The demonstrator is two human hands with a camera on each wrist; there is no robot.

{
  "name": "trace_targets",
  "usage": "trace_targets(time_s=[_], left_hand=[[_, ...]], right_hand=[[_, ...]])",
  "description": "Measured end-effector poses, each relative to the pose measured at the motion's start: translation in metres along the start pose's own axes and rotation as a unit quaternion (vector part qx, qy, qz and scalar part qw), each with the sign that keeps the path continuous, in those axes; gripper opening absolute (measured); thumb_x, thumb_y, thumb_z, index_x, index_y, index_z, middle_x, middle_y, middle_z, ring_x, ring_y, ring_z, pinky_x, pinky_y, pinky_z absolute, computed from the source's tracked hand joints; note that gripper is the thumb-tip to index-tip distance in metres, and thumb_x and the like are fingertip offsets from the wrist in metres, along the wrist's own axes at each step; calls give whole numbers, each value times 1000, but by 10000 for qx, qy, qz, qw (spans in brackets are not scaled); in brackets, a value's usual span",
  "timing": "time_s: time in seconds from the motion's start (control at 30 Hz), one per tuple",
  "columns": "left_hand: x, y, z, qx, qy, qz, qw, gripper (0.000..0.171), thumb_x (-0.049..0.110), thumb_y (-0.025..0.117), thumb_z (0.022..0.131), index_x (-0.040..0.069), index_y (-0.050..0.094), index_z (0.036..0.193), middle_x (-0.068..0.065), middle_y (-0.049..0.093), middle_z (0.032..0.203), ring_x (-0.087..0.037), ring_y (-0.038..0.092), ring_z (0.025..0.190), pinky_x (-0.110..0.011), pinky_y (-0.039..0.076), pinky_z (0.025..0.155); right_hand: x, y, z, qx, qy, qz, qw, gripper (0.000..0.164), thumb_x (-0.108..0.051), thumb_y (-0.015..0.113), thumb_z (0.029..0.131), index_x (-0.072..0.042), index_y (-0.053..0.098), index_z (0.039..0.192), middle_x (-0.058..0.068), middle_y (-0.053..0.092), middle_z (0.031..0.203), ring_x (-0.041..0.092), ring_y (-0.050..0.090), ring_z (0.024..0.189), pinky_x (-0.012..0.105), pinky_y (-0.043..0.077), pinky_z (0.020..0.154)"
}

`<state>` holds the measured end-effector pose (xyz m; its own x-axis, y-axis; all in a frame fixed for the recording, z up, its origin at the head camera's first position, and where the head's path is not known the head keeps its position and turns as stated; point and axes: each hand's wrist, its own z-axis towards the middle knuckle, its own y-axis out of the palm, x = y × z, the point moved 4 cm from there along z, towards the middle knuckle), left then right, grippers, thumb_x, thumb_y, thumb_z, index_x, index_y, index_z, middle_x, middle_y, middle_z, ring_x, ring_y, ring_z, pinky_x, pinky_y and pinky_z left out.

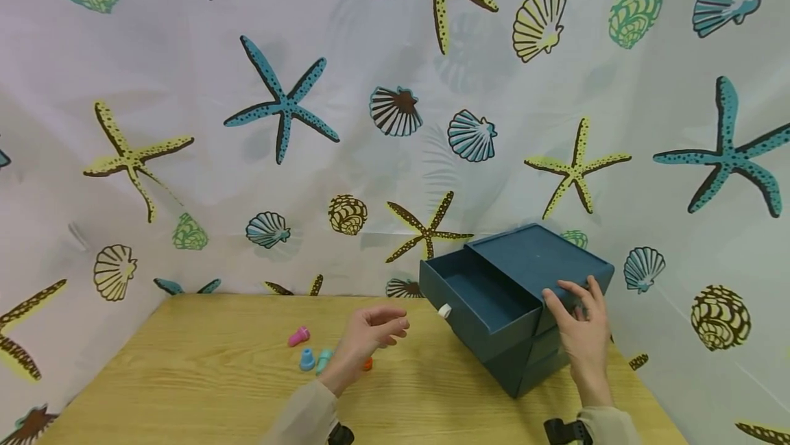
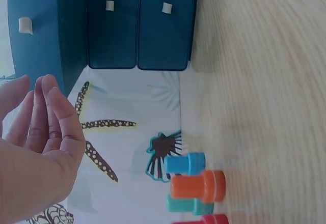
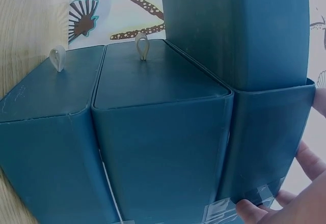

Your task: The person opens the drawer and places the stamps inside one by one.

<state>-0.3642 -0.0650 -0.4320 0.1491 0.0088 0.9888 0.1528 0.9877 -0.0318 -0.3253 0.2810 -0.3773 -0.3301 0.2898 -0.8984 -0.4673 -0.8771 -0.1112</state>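
Observation:
A dark blue drawer box point(image 1: 543, 260) stands at the right of the table with its top drawer point(image 1: 475, 287) pulled out. That drawer bears a white tab point(image 1: 444, 310), and its visible interior holds nothing. The two lower drawers point(image 2: 112, 40) are closed. My left hand point(image 1: 367, 339) hovers left of the drawer, fingers loosely bent and holding nothing, apart from the white tab. My right hand point(image 1: 583, 335) rests on the box's near right edge, its fingers spread over the top and one fingertip low on the side near clear tape point(image 3: 219, 208).
Left of my left hand lie small peg-like pieces: a pink one point(image 1: 299, 337), a blue one point(image 1: 307, 360), a teal one point(image 1: 324, 361) and an orange one point(image 1: 367, 364), partly hidden. Behind the wooden table point(image 1: 204, 363) hangs a shell-and-starfish cloth point(image 1: 345, 267).

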Motion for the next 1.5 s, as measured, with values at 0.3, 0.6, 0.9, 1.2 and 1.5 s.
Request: trace_targets(time_s=[0.3,0.6,0.9,1.2,1.5], left_hand=[[-14,-26,0,526,-345,-169,9979,25,18,73,89,5,73,110,-8,75,97,-26,70,86,-37,58,76],[-21,-59,1,726,-541,-88,9959,24,18,73,89,5,73,109,-9,74,99,-20,70,82,-33,56,72],[-32,-90,1,869,-822,217,9926,26,21,73,90,8,72,113,-5,75,101,-19,69,85,-42,55,81],[-37,-116,-9,889,-827,373,9919,34,24,73,89,5,70,117,-2,74,102,-15,68,86,-35,55,77],[-47,-145,-23,1015,-1069,553,9875,39,25,74,89,4,68,122,-5,70,116,-14,66,96,-37,55,84]], right_hand=[[-4,0,0,-34,42,31,10000,44,-24,71,91,-3,60,128,2,10,165,28,6,153,50,20,120],[-3,2,-1,-10,-79,12,10000,44,-26,71,91,-3,61,127,2,10,165,28,7,153,51,20,120],[2,1,1,-42,-22,10,10000,43,-23,71,91,-3,60,128,3,10,165,28,6,153,51,19,120],[-1,1,-1,22,-50,12,10000,46,-29,72,91,-4,60,127,-1,11,165,26,7,153,50,20,120],[1,1,0,-28,-69,0,10000,44,-28,71,91,-5,61,127,0,10,165,26,7,153,50,20,120]])
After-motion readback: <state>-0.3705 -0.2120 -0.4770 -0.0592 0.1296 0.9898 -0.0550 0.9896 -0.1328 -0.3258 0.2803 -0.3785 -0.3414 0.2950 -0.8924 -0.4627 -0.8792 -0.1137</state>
